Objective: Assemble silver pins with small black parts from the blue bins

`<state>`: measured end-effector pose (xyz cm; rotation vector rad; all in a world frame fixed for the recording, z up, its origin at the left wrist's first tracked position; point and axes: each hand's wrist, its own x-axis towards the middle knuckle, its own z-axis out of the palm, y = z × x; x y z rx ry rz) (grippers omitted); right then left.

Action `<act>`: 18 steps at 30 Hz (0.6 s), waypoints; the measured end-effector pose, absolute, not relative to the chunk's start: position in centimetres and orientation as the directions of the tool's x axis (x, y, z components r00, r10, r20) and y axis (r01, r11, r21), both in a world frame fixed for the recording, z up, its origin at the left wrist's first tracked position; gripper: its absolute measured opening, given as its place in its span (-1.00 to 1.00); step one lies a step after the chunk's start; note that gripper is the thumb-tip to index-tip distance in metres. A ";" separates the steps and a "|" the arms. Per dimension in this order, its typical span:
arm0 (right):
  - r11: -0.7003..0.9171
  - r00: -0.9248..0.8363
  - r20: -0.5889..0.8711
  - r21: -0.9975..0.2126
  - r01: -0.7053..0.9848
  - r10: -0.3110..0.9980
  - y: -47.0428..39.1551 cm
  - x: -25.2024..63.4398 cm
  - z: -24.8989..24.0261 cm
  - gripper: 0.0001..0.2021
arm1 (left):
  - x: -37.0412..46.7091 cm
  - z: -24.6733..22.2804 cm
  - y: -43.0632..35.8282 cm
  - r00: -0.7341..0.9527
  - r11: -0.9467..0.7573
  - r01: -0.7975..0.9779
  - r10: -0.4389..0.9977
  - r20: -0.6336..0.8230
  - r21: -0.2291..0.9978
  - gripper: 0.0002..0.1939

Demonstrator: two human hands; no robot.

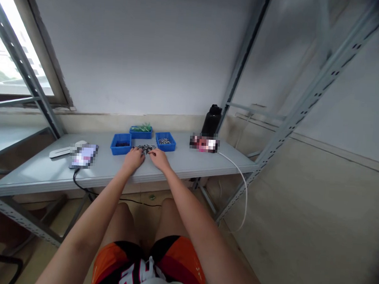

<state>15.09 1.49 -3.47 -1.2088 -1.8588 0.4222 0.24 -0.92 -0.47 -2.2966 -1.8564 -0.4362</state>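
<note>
A small pile of dark and shiny metal pieces (145,147), too small to name but screw-like, lies on the tabletop between my hands. My left hand (134,159) rests at the pile's left side, its fingers laid out over the edge of the pieces. On the right side, my right hand (159,158) has its thumb and fingers closed together at the pile; whatever is between them is too small to make out. Around the pile stand a blue bin (120,150) with dark contents, a blue bin (141,135) with green strips and a blue bin (165,147) with silvery pieces.
The grey table (182,167) has a raised front edge close to my forearms. A phone (84,155) with a black cable and a white object (60,152) lie left. A black bottle (212,120) and a blurred device (204,143) with a white cable stand right. Metal posts frame the table.
</note>
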 end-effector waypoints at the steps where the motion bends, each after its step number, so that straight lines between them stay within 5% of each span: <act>1: 0.473 -0.164 0.473 -0.664 0.579 0.865 1.5 15.1 -3.5 -0.78 | 0.3 -0.6 -0.7 0.179 -0.211 0.975 0.928 0.325 0.066 -0.65; 18: 0.442 -0.165 0.440 -0.660 0.607 0.883 1.3 15.0 -3.1 -0.78 | 0.7 -1.1 -0.1 0.057 -0.094 0.992 0.928 0.369 0.083 -0.64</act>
